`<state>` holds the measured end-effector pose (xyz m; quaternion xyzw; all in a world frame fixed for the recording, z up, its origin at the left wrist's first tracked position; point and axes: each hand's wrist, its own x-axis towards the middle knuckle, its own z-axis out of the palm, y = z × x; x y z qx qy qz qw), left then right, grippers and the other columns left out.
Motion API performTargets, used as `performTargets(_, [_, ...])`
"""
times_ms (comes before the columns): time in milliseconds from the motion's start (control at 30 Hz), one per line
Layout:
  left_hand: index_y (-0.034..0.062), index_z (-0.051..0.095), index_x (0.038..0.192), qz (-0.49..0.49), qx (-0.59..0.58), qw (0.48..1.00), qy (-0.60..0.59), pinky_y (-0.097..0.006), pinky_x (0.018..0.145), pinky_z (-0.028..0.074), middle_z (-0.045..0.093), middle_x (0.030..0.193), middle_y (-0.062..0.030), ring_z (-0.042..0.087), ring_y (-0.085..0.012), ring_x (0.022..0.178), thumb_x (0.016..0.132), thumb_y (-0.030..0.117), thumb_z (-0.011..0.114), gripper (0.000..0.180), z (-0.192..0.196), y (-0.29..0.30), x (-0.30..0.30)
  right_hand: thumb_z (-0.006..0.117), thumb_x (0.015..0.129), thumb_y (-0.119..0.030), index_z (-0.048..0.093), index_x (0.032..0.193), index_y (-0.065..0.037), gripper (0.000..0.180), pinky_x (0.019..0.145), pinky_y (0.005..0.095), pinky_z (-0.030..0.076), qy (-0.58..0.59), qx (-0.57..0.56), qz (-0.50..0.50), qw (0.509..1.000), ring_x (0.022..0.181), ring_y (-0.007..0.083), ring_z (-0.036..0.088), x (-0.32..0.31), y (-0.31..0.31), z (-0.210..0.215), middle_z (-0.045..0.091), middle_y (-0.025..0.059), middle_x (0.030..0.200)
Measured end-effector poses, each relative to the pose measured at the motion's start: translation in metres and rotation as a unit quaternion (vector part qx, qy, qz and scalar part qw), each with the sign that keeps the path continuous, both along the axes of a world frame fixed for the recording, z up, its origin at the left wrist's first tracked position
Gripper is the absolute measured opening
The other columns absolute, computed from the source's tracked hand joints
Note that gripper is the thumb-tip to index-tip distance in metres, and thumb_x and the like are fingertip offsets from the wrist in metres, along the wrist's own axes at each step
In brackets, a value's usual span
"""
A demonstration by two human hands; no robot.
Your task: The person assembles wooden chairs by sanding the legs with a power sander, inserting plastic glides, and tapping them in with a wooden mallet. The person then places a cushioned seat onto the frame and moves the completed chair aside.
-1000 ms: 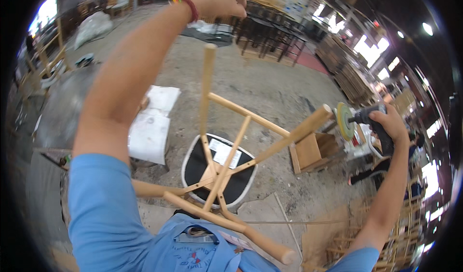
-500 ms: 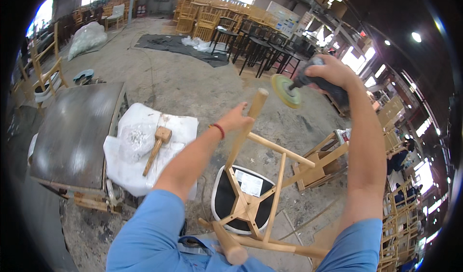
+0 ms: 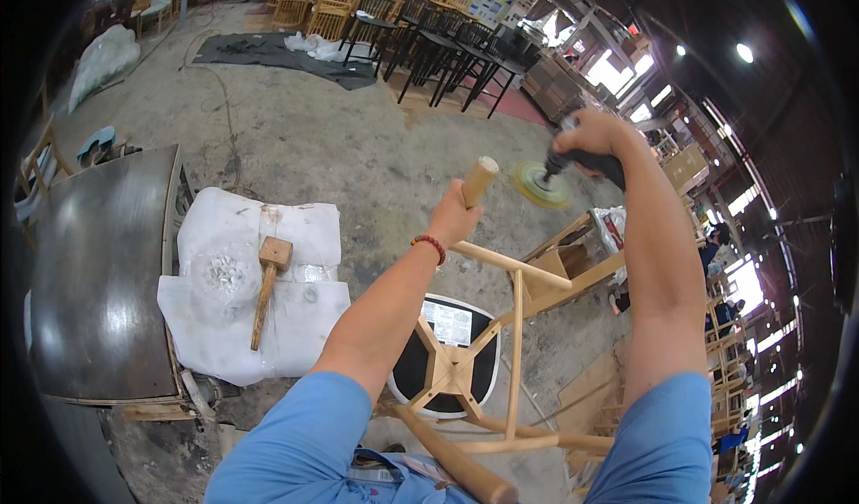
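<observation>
An upside-down wooden chair or stool [image 3: 516, 352] stands before me, legs upward. Its black seat underside [image 3: 407, 361] has a white rim and a paper label. My left hand [image 3: 455, 216] is wrapped round one of its round legs [image 3: 483, 178], just below the leg's end. Up and to the right, my right hand [image 3: 598, 135] grips a dark handheld power sander [image 3: 557, 158]. The sander's yellow-green disc [image 3: 540, 186] is blurred and sits right of the leg's end, with a small gap between them.
On the left are a metal-topped table [image 3: 98, 271] and white foam sheets [image 3: 304, 347] bearing a wooden mallet [image 3: 276, 254] and a clear plastic bag [image 3: 222, 280]. Black stools [image 3: 438, 46] stand ahead. A wooden frame [image 3: 573, 254] lies right of the chair.
My left hand, open beside the leg before, has closed round it near the top. The sander has tilted, its disc lying flatter and slightly lower. The view has shifted.
</observation>
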<state>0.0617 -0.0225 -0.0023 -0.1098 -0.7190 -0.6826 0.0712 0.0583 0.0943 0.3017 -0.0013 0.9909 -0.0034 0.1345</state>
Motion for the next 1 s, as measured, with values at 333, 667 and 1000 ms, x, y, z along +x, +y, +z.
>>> performTargets(333, [0.0023, 0.048, 0.121, 0.014, 0.022, 1.000, 0.001, -0.045, 0.091, 0.048, 0.064, 0.110, -0.0213, 0.061, -0.0392, 0.107, 0.085, 0.011, 0.066, 0.041, -0.002, -0.002, -0.002, 0.073, 0.080, -0.031, 0.062, 0.109, -0.002, 0.042, 0.048, 0.0305, 0.054, 0.017, -0.117, 0.017, 0.993, 0.056, 0.0193, 0.066, 0.007, -0.042, -0.001, 0.067, 0.0125, 0.075])
performTargets(667, [0.0004, 0.045, 0.125, 0.017, -0.002, 1.000, 0.007, -0.044, 0.092, 0.047, 0.062, 0.111, -0.0228, 0.062, -0.0379, 0.108, 0.085, 0.010, 0.066, 0.047, -0.002, -0.004, -0.001, 0.073, 0.080, -0.026, 0.055, 0.117, 0.000, 0.049, 0.044, 0.0325, 0.051, -0.020, -0.175, 0.022, 0.984, 0.052, 0.0190, 0.063, 0.006, -0.047, 0.011, 0.065, 0.0126, 0.072])
performTargets(1000, [0.0034, 0.048, 0.121, 0.006, 0.009, 1.000, 0.015, -0.046, 0.091, 0.048, 0.063, 0.111, -0.0228, 0.061, -0.0415, 0.108, 0.085, 0.009, 0.065, 0.041, -0.002, 0.004, 0.003, 0.073, 0.080, -0.028, 0.061, 0.107, -0.001, 0.040, 0.049, 0.0304, 0.054, 0.034, -0.215, -0.018, 0.976, 0.058, 0.0166, 0.065, 0.020, -0.003, -0.004, 0.065, 0.0109, 0.075])
